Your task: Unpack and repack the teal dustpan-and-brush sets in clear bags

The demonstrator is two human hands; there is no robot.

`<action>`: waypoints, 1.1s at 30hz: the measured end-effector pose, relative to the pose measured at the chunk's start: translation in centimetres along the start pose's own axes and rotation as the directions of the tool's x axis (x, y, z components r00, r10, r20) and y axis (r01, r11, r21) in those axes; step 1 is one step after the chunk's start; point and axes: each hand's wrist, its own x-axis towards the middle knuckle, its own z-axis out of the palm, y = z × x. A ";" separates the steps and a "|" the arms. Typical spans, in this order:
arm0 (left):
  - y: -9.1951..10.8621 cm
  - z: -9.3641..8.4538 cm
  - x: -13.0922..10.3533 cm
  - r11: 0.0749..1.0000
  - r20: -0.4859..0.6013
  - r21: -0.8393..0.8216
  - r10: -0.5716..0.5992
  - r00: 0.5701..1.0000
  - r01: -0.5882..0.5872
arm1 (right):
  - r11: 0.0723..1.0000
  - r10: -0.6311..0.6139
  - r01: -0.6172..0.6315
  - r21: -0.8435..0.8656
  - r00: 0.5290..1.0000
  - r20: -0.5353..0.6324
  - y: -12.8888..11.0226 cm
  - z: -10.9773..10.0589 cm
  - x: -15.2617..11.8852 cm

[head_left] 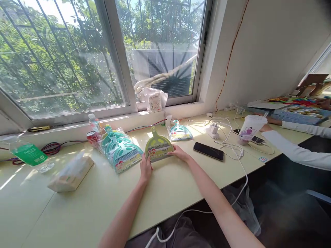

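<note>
Between my two hands is a yellow-green mini dustpan and brush set (159,147) with a printed label across its lower part. My left hand (146,167) grips its lower left corner, and my right hand (180,153) holds its right edge. To the left lies an overlapping pile of teal dustpan sets (126,151) in clear wrapping. One more teal dustpan set (180,132) rests behind my right hand, near the wall.
Rightward lie a black phone (208,151), a white plug adapter (213,131) with cables and a plastic cup (250,129). A co-worker's sleeves (292,151) reach in there. Leftward are a tissue pack (71,173), a green-labelled bottle (29,153) and a red can (93,138).
</note>
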 end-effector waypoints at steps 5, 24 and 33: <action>0.1 -0.3 0.3 1.000 0.041 0.004 -0.007 0.999 0.007 | 0.999 0.038 -0.037 0.008 0.993 -0.112 0.2 0.9 0.2; 0.5 -0.2 1.1 1.000 0.054 0.017 0.013 0.998 -0.014 | 0.864 0.018 -0.282 -0.417 0.845 -0.535 -2.2 -15.0 1.7; 0.2 -0.1 0.7 0.990 0.181 0.124 0.049 0.982 -0.072 | 0.524 -0.232 -0.610 -0.594 0.569 -0.789 0.9 -15.5 5.7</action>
